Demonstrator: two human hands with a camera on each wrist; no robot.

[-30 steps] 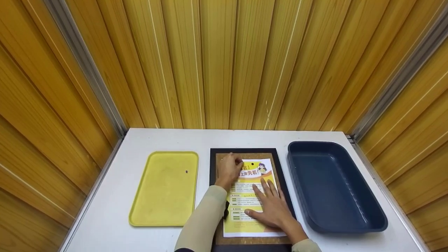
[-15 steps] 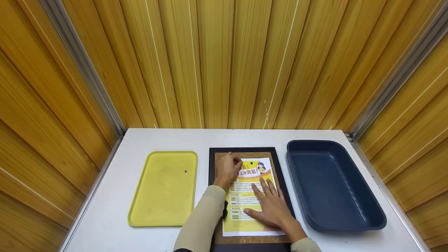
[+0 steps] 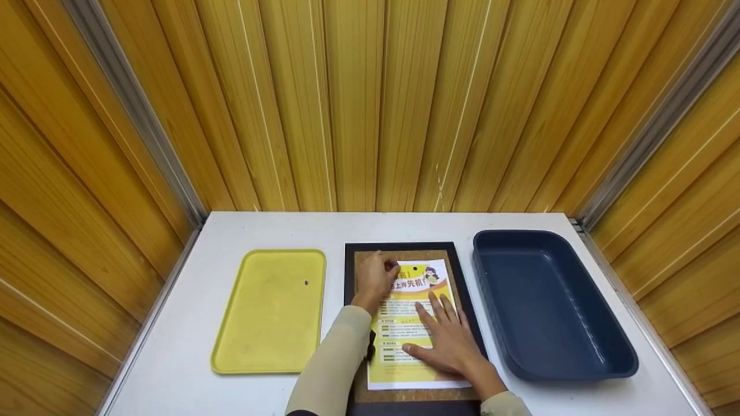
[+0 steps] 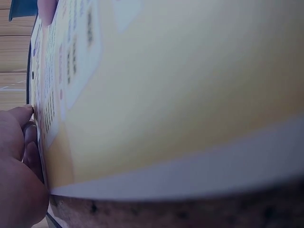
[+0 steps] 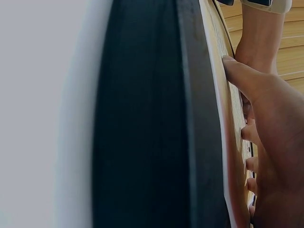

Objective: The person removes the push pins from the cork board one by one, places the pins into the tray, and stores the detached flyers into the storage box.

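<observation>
A printed yellow-and-white paper sheet (image 3: 404, 372) lies flat on a black-framed cork board (image 3: 425, 395). At the sheet's upper left corner my left hand (image 3: 376, 280) has its fingers curled, thumb and forefinger brought together. A small dark pushpin shows at the thumb's tip (image 4: 29, 109) in the left wrist view, mostly hidden by the fingers. My right hand (image 3: 451, 341) rests on the lower right of the sheet with its fingers spread, as the right wrist view also shows from the side. Near the sheet's top edge is a black round pushpin head (image 3: 415, 268).
A yellow tray (image 3: 269, 323) stands left of the board, with one small dark pin-like thing (image 3: 306, 282) on it. To the right is a deep dark blue tub (image 3: 555, 312). Wood-patterned walls (image 3: 370, 104) enclose the white table (image 3: 167, 346) behind and at both sides.
Both hands keep nearly the same places on the sheet and board. The head view has shifted slightly.
</observation>
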